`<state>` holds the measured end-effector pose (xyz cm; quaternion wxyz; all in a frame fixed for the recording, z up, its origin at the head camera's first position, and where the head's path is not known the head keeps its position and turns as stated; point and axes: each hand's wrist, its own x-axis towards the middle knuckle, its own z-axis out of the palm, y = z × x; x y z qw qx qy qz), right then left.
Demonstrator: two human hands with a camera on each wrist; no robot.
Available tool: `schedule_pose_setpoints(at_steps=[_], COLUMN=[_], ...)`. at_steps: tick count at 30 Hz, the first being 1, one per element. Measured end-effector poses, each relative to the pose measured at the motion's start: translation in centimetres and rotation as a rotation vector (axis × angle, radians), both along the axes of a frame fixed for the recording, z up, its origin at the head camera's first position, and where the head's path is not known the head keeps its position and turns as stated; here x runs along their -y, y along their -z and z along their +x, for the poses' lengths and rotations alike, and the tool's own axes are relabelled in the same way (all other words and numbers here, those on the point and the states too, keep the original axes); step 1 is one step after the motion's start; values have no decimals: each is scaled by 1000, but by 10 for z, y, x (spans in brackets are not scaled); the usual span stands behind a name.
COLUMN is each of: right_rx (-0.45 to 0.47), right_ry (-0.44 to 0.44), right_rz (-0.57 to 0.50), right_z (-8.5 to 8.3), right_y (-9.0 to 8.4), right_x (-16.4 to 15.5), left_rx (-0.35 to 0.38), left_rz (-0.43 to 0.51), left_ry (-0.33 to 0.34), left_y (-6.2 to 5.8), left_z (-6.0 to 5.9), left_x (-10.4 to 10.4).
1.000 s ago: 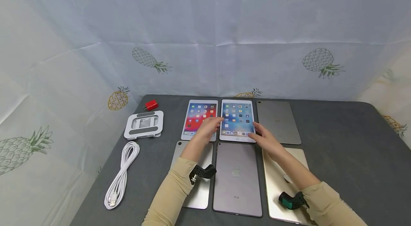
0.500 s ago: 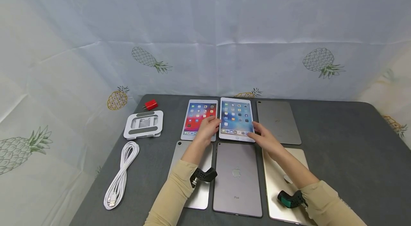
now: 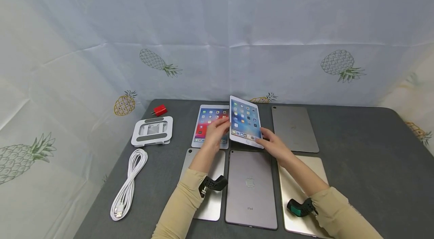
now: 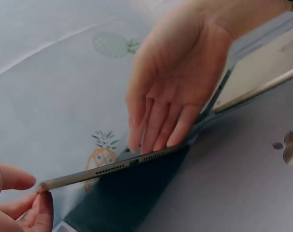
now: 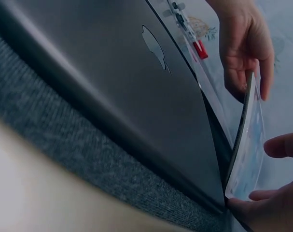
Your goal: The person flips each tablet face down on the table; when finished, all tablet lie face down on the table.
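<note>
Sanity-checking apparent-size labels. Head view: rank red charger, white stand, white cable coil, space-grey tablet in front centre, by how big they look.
1. space-grey tablet
2. white cable coil, nearer the camera, so its rank is unsure against the stand
3. white stand
4. red charger

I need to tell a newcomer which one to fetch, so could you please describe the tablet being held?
On the dark grey table, six tablets form two rows. In the middle of the far row, the white-framed tablet with the lit blue screen is the only one tilted off the surface, held between the left hand and right hand.
</note>
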<state>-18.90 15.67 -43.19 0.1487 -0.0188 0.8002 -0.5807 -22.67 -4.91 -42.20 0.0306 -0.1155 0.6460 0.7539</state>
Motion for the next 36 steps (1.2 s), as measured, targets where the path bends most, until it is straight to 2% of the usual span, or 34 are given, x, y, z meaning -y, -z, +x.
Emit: schedule_pose_setpoints(at_steps=[5,15,20,24,30,36], right_rx=[13,76,112,143,142,89], right_ry=[11,11,-7,-24,-21,2], right_rz=[-74,-190,-280,-306,-321,-336], right_z=[-2,-4,-6,-6,-8,-13], right_y=[3,6,8,8,1,-17], right_x=[8,17,21,24,22,17], left_rx=[-37,-90,-118,-158,-175,-179], left_rz=[48,9,-12,-13,8,11], left_ry=[-10,24,60,103,137,166], left_y=[-6,-17,-24,-30,-33,-31], left_z=[0,4,7,11,14,15], left_x=[0,-3,-6,-13,-22,-26])
